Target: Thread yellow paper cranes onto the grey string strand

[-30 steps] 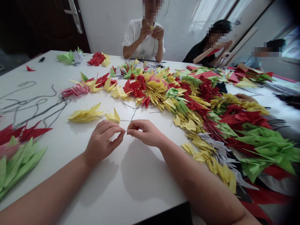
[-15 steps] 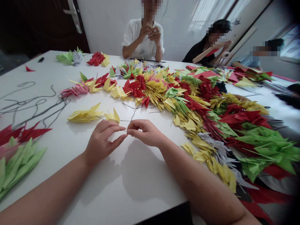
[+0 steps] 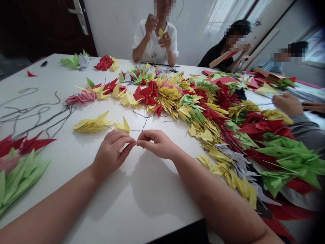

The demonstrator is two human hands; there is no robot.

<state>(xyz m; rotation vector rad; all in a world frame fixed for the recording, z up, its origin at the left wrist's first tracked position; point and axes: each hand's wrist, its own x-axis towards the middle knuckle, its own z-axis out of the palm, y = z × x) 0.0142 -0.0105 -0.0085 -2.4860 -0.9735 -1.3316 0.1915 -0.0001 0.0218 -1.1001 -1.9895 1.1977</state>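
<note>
White desk (image 3: 109, 210) observed before a pale wall (image 3: 114, 27), with a dark door (image 3: 50, 27) at far left.

Left hand (image 3: 108, 152): positioned over the near middle of the desk, thumb and forefinger pressed together at the tips; what lies between them is too small to tell. Right hand (image 3: 158, 144): just beside it, grip pinching a dark thread (image 3: 144, 124) between thumb and forefinger. Fingertips of both hands meet. The thread runs beyond the right hand across the desk.

Just beyond the hands lie a small yellow folded piece (image 3: 122, 126) and, to its left, a yellow paper bundle (image 3: 92, 123); thread is visible between the two.

A mixed heap of folded paper (image 3: 170, 96), mainly yellow, red and green, extends from the far middle to the near right. Loose dark cords (image 3: 38, 112) lie at left, with a green paper bundle (image 3: 22, 176) nearer.

At the far side, a person in a white top (image 3: 154, 47) holds a yellow paper piece (image 3: 160, 33). At right, a co-worker's hand (image 3: 288, 103) is raised above the desk.
</note>
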